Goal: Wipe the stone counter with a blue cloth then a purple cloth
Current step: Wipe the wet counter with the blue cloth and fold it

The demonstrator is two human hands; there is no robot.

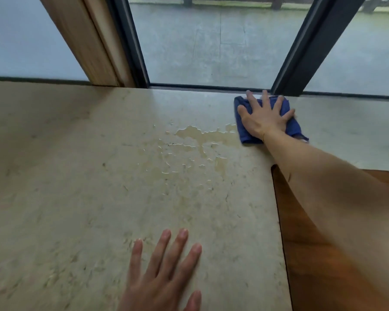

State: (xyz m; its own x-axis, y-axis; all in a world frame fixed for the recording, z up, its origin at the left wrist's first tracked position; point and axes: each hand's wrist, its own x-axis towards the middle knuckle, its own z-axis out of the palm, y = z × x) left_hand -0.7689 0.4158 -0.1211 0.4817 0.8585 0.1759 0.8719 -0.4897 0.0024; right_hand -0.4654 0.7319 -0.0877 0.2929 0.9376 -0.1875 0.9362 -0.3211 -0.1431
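Under the right hand [264,118], fingers spread flat, a crumpled dark blue cloth [292,127] lies pressed on the beige stone desk [76,176], tight against the dark window frame [305,50]. Left of that grip, a wet patch [189,149] glistens. Nearer, the left hand [164,272] rests open-fingered on the stone.

Two bare hands, left grip [164,274] and right grip [264,118], right forearm unsleeved
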